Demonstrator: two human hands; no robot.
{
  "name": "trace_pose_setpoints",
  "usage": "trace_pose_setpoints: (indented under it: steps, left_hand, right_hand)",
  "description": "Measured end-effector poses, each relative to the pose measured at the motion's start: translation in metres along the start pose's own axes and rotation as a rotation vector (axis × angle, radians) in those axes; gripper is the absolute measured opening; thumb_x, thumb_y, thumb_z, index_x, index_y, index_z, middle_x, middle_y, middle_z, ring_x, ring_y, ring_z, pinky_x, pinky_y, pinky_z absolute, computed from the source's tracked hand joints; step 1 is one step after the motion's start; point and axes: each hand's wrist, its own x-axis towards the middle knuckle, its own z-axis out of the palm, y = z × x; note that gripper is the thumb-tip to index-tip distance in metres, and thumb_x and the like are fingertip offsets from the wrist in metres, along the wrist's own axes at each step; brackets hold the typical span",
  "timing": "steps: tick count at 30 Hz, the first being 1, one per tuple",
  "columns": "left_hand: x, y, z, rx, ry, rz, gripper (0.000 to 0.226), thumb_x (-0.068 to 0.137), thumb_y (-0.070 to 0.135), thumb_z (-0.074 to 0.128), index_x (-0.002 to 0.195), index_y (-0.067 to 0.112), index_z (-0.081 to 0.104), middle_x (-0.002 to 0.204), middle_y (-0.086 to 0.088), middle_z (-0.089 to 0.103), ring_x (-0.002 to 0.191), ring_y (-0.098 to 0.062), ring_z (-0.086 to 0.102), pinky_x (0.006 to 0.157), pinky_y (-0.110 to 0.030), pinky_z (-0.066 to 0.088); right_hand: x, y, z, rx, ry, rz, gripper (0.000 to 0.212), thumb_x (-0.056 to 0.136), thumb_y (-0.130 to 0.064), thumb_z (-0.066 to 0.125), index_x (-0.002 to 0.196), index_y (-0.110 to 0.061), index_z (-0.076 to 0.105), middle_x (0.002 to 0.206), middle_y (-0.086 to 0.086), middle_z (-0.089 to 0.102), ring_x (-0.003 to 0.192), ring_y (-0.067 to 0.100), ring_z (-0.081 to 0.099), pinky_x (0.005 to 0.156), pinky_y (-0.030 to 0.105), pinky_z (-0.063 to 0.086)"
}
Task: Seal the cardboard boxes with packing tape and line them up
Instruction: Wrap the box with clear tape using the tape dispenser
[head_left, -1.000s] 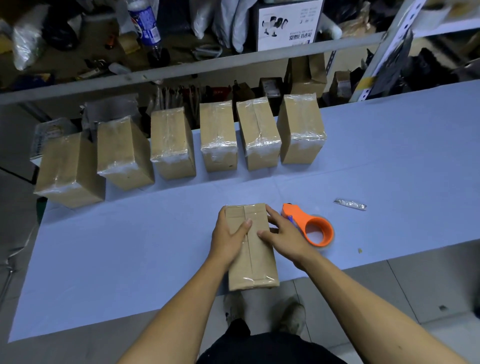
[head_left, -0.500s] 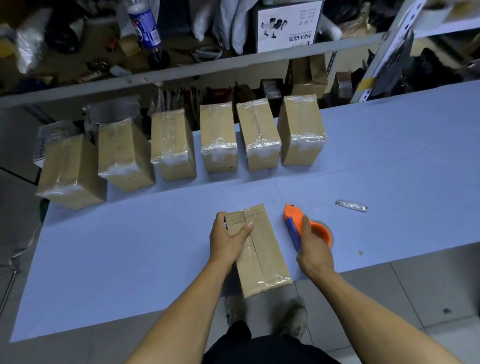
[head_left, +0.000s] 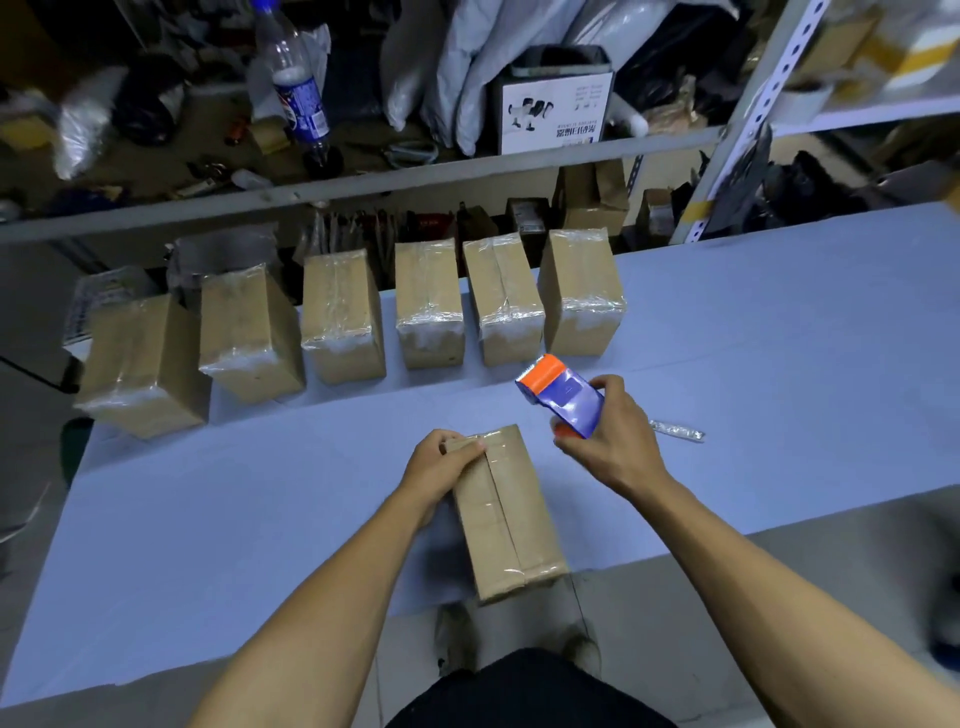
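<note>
A brown cardboard box (head_left: 506, 514) lies lengthwise at the near edge of the blue table (head_left: 779, 322), its near end past the edge. My left hand (head_left: 439, 467) grips the box's far left corner, thumb on top. My right hand (head_left: 610, 441) holds an orange and blue tape dispenser (head_left: 558, 395) in the air just right of the box's far end, nose pointing away to the left. Several taped boxes (head_left: 431, 306) stand in a row along the table's far edge.
A small strip of crumpled tape (head_left: 678, 431) lies on the table right of my right hand. Behind the row, a grey metal shelf (head_left: 363, 179) carries a plastic bottle (head_left: 298, 93), bags and a printed carton (head_left: 553, 111). A shelf upright (head_left: 748, 119) rises at the right.
My right hand left the box, took hold of the tape dispenser and lifted it off the table toward the box's far end. The box turned slightly under my left hand.
</note>
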Motion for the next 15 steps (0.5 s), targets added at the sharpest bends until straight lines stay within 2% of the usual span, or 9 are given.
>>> trace_pose_setpoints:
  steps: [2, 4, 5, 6, 8, 9, 11, 15]
  left_hand:
    - [-0.003, 0.009, -0.004, 0.091, 0.025, 0.030, 0.029, 0.089, 0.042, 0.068, 0.103, 0.017, 0.063, 0.103, 0.002, 0.063, 0.091, -0.010, 0.060, 0.073, -0.025, 0.047]
    - [-0.005, 0.020, -0.008, 0.158, 0.182, 0.130, 0.030, 0.093, 0.047, 0.061, 0.097, 0.018, 0.065, 0.103, 0.002, 0.066, 0.096, -0.015, 0.061, 0.075, -0.027, 0.045]
    - [-0.009, 0.030, -0.011, 0.109, 0.249, 0.171, 0.032, 0.095, 0.047, 0.057, 0.092, 0.016, 0.065, 0.100, 0.000, 0.067, 0.095, -0.018, 0.062, 0.075, -0.028, 0.045]
    - [-0.011, 0.041, -0.013, -0.017, 0.245, 0.167, 0.036, 0.097, 0.048, 0.053, 0.091, 0.014, 0.066, 0.098, -0.002, 0.068, 0.093, -0.020, 0.062, 0.075, -0.030, 0.046]
    - [-0.019, 0.068, -0.019, -0.280, 0.060, 0.065, 0.043, 0.098, 0.050, 0.050, 0.098, 0.011, 0.069, 0.099, -0.007, 0.070, 0.093, -0.023, 0.065, 0.080, -0.035, 0.052]
    - [-0.022, 0.077, -0.022, -0.330, -0.049, 0.034, 0.044, 0.097, 0.050, 0.051, 0.103, 0.010, 0.069, 0.099, -0.007, 0.070, 0.094, -0.024, 0.067, 0.083, -0.038, 0.053]
    - [-0.029, 0.088, -0.027, -0.279, -0.183, 0.028, 0.037, 0.097, 0.046, 0.056, 0.101, 0.012, 0.070, 0.094, -0.004, 0.072, 0.092, -0.022, 0.067, 0.083, -0.038, 0.053]
    - [-0.030, 0.090, -0.031, -0.309, -0.160, 0.065, 0.020, 0.096, 0.031, 0.063, 0.100, 0.012, 0.070, 0.089, -0.005, 0.072, 0.085, -0.018, 0.066, 0.072, -0.029, 0.053]
  right_hand:
    - [0.003, -0.014, -0.010, -0.040, -0.012, -0.103, 0.044, 0.075, -0.039, 0.075, 0.108, -0.020, 0.053, 0.092, -0.002, 0.063, 0.080, 0.021, 0.061, 0.064, 0.031, 0.047]
    - [0.002, -0.027, -0.018, -0.032, -0.045, -0.205, 0.037, 0.076, -0.040, 0.075, 0.103, -0.023, 0.056, 0.089, -0.006, 0.063, 0.077, 0.015, 0.060, 0.064, 0.030, 0.049]
    - [0.002, -0.033, -0.022, -0.018, -0.064, -0.252, 0.037, 0.077, -0.040, 0.076, 0.103, -0.023, 0.057, 0.090, -0.008, 0.062, 0.076, 0.012, 0.059, 0.065, 0.028, 0.049]
    - [0.001, -0.039, -0.025, -0.008, -0.087, -0.288, 0.040, 0.077, -0.040, 0.077, 0.105, -0.022, 0.056, 0.091, -0.008, 0.061, 0.077, 0.009, 0.059, 0.065, 0.026, 0.049]
    - [0.003, -0.047, -0.029, 0.009, -0.130, -0.330, 0.043, 0.077, -0.040, 0.079, 0.106, -0.022, 0.053, 0.091, -0.008, 0.059, 0.077, 0.007, 0.058, 0.065, 0.022, 0.047]
    - [0.004, -0.049, -0.029, 0.016, -0.152, -0.334, 0.045, 0.077, -0.041, 0.080, 0.106, -0.022, 0.051, 0.092, -0.008, 0.059, 0.078, 0.007, 0.059, 0.065, 0.021, 0.047]
    - [0.005, -0.053, -0.028, 0.033, -0.183, -0.351, 0.048, 0.077, -0.042, 0.081, 0.107, -0.021, 0.051, 0.094, -0.007, 0.060, 0.079, 0.010, 0.060, 0.068, 0.024, 0.052]
    - [0.007, -0.052, -0.024, 0.022, -0.236, -0.376, 0.051, 0.075, -0.042, 0.082, 0.109, -0.021, 0.051, 0.099, -0.003, 0.061, 0.084, 0.014, 0.062, 0.075, 0.034, 0.057]
